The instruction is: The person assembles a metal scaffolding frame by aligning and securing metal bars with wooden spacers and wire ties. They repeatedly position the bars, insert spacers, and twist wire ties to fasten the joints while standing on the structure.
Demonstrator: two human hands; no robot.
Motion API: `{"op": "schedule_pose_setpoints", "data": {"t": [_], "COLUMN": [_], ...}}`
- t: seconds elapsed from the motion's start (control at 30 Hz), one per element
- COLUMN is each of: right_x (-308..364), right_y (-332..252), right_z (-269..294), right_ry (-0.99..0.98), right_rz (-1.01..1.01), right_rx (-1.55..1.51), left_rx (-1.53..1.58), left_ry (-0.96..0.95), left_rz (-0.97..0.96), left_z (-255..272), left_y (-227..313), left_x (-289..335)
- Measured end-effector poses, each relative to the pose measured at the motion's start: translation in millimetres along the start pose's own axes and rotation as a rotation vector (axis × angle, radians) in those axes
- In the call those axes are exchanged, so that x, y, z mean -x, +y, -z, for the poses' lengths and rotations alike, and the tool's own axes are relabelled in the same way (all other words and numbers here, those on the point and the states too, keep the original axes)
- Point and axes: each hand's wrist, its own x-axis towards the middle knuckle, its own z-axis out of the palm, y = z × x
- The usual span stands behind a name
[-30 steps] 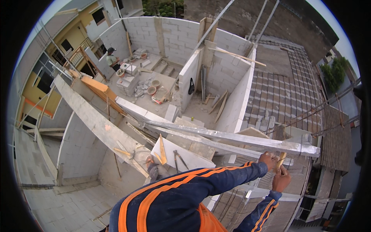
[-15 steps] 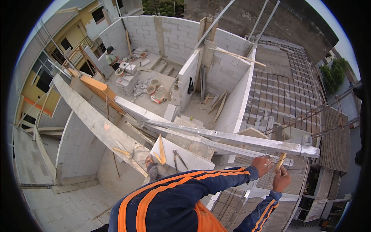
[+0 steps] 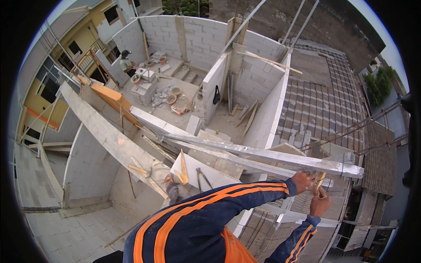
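Hands (image 3: 312,189) unmoved at long plank (image 3: 263,154).

No packages, labels, signs or screens show anywhere on this building site.

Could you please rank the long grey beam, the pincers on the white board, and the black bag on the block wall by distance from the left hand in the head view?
1. long grey beam, under the left hand
2. pincers, leftward
3. black bag, far up-left

Left hand (image 3: 303,181) sits slightly lower on long metal beam (image 3: 280,155); right hand (image 3: 320,204) with small wooden piece (image 3: 319,181) shifts little down.
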Motion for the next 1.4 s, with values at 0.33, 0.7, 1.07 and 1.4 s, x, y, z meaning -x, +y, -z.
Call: {"op": "schedule_pose_setpoints", "data": {"t": [0.33,0.7,1.07,1.4], "right_x": [-0.4,2.9,43.5,239.6], "right_y": [-4.2,-25.0,-51.1,-59.1], "right_z": [2.9,8.5,8.6,-206.6], "right_ry": [-0.006,0.005,0.204,-0.890], "right_rz": [0.006,-0.018,0.010,-0.318], "right_rx": [0.052,0.089,0.091,-0.252], "left_rx": [0.330,0.515,1.336,0.397], "left_ry": [-0.109,-0.255,-0.245,-0.343], "left_rz": [0.462,0.926,1.158,1.502], "left_z": [7.5,-16.7,34.6,163.3], "left_y": [26.2,31.4,-21.2,-116.5], "left_x": [-6.8,-20.9,97.2,451.2]}}
